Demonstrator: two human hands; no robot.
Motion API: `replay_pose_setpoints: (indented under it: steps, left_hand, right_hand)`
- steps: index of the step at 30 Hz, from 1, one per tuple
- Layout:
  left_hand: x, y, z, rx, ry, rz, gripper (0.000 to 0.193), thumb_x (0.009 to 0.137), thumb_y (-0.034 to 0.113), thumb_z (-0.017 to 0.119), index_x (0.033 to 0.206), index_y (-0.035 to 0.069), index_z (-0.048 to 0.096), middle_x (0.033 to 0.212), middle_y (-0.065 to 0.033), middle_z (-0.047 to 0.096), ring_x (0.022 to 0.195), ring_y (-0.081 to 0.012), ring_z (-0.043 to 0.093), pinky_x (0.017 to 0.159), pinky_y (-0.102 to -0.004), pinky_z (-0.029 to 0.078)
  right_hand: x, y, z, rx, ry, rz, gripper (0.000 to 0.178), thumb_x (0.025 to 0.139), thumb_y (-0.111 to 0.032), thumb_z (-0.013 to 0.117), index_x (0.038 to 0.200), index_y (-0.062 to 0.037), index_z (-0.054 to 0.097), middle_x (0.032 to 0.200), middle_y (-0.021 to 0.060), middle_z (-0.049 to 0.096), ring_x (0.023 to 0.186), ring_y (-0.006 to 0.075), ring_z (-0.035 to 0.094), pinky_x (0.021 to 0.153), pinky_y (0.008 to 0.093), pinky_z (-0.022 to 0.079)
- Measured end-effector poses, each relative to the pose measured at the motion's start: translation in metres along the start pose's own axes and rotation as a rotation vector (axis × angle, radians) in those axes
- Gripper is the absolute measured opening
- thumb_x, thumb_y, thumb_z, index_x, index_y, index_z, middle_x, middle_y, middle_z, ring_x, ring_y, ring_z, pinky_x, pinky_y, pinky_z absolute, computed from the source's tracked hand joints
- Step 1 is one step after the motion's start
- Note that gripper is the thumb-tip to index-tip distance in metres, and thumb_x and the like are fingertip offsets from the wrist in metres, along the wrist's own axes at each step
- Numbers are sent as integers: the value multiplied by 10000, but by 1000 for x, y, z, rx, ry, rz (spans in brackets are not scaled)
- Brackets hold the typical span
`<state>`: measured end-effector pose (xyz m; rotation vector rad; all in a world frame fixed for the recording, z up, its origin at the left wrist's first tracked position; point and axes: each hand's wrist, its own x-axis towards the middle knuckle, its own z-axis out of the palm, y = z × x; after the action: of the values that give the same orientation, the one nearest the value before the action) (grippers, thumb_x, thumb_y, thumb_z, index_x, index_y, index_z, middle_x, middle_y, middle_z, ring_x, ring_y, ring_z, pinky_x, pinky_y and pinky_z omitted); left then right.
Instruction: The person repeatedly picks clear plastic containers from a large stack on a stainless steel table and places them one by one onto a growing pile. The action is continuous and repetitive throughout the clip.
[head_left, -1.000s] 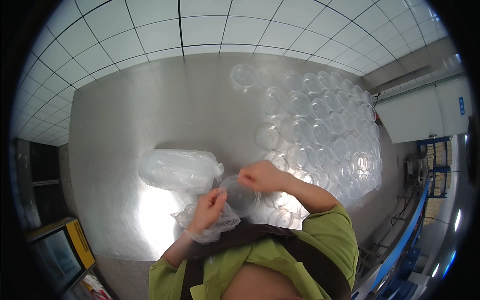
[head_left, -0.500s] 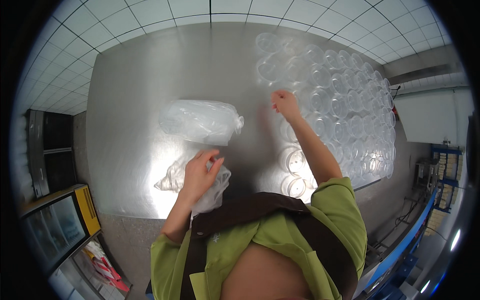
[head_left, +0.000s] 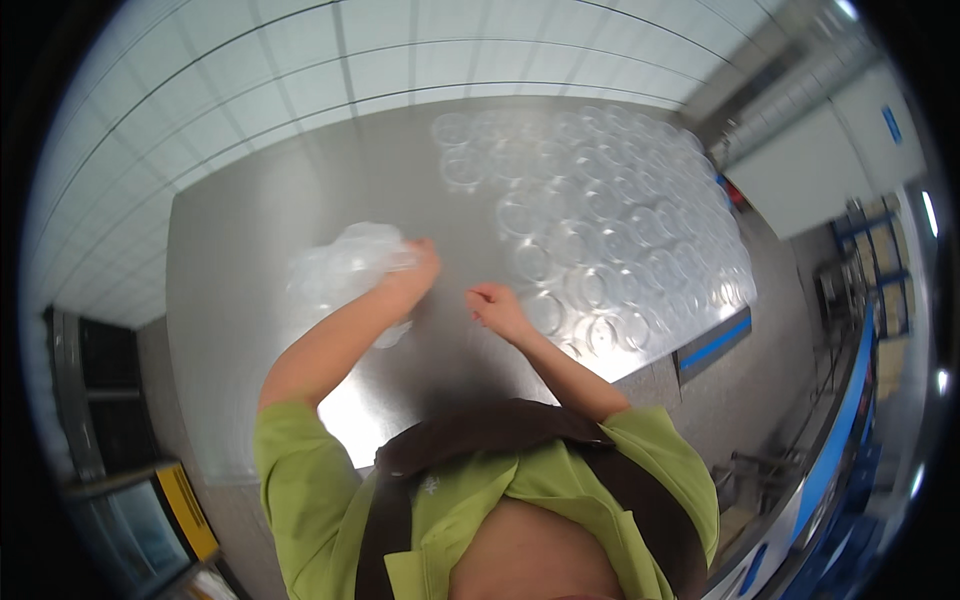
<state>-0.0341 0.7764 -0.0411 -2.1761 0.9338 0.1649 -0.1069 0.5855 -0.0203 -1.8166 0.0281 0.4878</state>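
On the desk (head_left: 230,300), a clear plastic bundle (head_left: 345,262) is met by the left hand (head_left: 425,265), whose grip cannot be determined; slippage may be caused by slick film. The right hand (head_left: 495,308) is curled, apparently empty; nearby clear containers (head_left: 602,249) may be displaced by arm contact. On the blue label (head_left: 892,125), no writing is legible.

Smooth metal table (head_left: 235,225) (shiny in patches), glossy plastic tubs (head_left: 602,203)

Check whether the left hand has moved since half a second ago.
Yes: the left hand has moved toward the tiled wall, now clearly nearer the far edge of the metal table.
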Motion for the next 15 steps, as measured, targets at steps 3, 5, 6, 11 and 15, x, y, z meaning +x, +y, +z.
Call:
replay_pose_setpoints:
  steps: [3, 5, 6, 11, 15]
  left_hand:
    - [-67, -36, -39, -727, 428, -270, 172, 802, 113, 568, 955, 61, 510, 828, -149, 596, 745, -291, 641, 601, -392, 502]
    - [-102, -43, -64, -857, 430, -390, 133, 822, 109, 543, 904, 44, 460, 861, -182, 596, 742, -374, 618, 612, -440, 490]
    - [-116, -43, -72, -943, 413, -472, 134, 837, 109, 528, 928, 41, 457, 862, -186, 596, 754, -385, 613, 619, -442, 483]
    - [-155, -17, -73, -1374, 762, -658, 142, 914, 151, 477, 977, 24, 473, 787, -193, 576, 705, -376, 582, 642, -436, 443]
    - [-173, 6, -66, -1774, 729, -690, 201, 948, 199, 469, 900, 8, 510, 683, -79, 512, 608, -193, 465, 584, -343, 396]
  right_hand:
    - [-22, -21, 13, -121, 153, -246, 271, 857, -201, 600, 1033, 5, 619, 796, 78, 623, 739, 151, 589, 682, 281, 482]
    - [-36, -43, 28, -88, 106, -328, 300, 854, -213, 609, 1059, 6, 605, 878, 103, 620, 780, 168, 593, 704, 293, 485]
    - [-42, -55, 34, -44, 40, -423, 311, 851, -220, 617, 1068, 3, 601, 924, 114, 615, 795, 174, 594, 697, 299, 488]
    - [-79, -94, 79, -602, 318, -612, 349, 813, -276, 622, 1072, -42, 613, 1056, 121, 597, 994, 263, 559, 847, 395, 427]
    - [-97, -102, 83, -650, 201, -510, 346, 785, -258, 617, 1060, -49, 614, 1082, 127, 585, 1037, 269, 536, 884, 429, 366]
